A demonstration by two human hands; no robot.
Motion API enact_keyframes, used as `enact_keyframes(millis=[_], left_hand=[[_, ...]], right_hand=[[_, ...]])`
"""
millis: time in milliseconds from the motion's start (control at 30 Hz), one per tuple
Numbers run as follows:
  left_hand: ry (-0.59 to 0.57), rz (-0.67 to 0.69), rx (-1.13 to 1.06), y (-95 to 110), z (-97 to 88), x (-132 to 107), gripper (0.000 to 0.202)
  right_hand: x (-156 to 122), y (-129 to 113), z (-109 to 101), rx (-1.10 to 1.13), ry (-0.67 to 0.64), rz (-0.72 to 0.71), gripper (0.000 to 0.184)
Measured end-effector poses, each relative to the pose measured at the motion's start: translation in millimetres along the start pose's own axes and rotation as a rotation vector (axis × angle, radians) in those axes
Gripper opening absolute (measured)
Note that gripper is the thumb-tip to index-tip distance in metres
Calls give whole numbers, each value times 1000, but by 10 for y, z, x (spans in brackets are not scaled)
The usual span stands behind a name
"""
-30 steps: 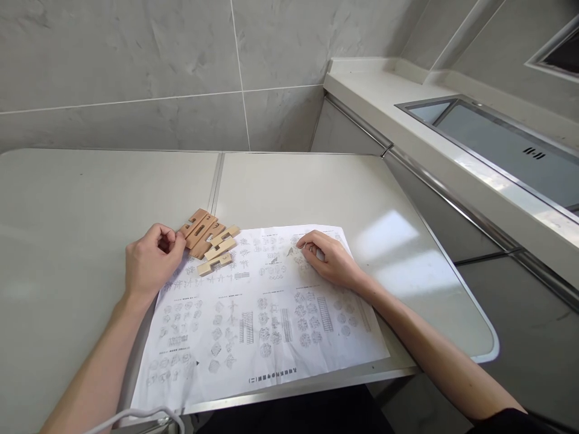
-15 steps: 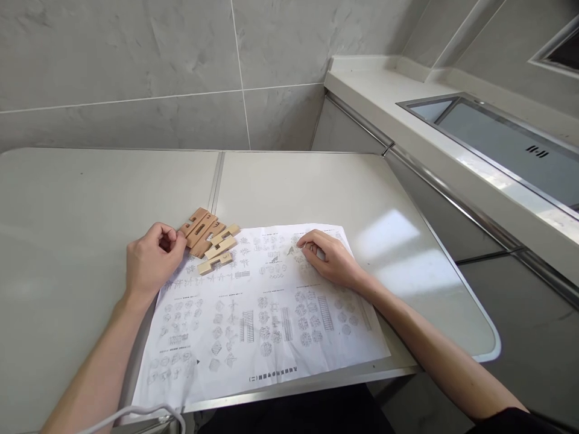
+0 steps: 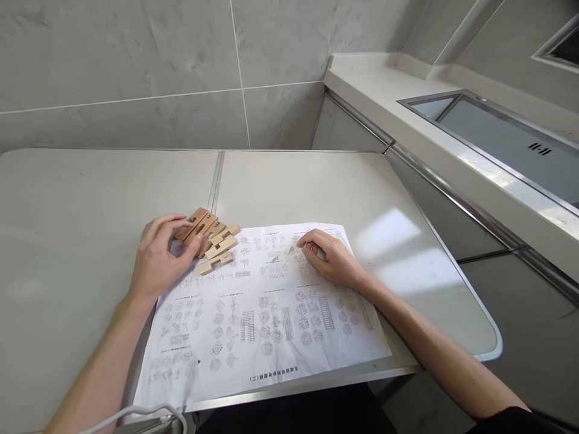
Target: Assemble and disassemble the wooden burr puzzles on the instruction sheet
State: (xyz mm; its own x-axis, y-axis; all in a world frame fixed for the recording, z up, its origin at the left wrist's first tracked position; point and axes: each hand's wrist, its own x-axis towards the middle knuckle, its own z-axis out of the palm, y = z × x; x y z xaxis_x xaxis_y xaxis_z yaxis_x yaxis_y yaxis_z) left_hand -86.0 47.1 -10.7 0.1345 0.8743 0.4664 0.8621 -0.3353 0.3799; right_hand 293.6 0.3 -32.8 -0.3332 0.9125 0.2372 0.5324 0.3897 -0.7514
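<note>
Several notched wooden puzzle pieces lie in a slanted group at the upper left of the paper. The reddish-brown pieces (image 3: 202, 229) carry dark numbers, while the pale pieces (image 3: 221, 246) are beside them on the right. My left hand (image 3: 163, 250) is over the left side of the brown pieces, thumb and fingers apart. Its fingertips reach their edges, but whether they press on them is unclear. My right hand (image 3: 332, 258) rests on the upper right of the printed sheet (image 3: 280, 289), fingers loosely bent, thumb apart, nothing visible in it.
The pale table (image 3: 294, 187) has a metal seam left of its middle. A white cable (image 3: 136, 410) crosses the lower left edge. To the right stands a white counter (image 3: 362, 78) with a recessed sink (image 3: 497, 132). A grey tiled wall (image 3: 136, 54) rises behind.
My left hand has opened from a pinch beside the brown pieces and shifted slightly right, its thumb now over them. My right hand stays where it was.
</note>
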Motion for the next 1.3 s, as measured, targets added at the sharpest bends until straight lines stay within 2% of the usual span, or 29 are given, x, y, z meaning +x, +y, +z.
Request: enact_keyframes(millis=[167,467,1067,1300], left_hand=[[-133,107,-58,-15,13,-10,35],[-245,53,-76,-42,23,-20,49],[-228,-6,-42,22,-24,-37,46],[-288,-94,115,-27,-164,-140,49]], right_hand=[[-4,-2,-4,-4,-6,3,17],[-1,-8,-5,-1,-5,3,17],[13,11,-7,1,2,-3,18],[12,16,-3,6,8,-11,20]])
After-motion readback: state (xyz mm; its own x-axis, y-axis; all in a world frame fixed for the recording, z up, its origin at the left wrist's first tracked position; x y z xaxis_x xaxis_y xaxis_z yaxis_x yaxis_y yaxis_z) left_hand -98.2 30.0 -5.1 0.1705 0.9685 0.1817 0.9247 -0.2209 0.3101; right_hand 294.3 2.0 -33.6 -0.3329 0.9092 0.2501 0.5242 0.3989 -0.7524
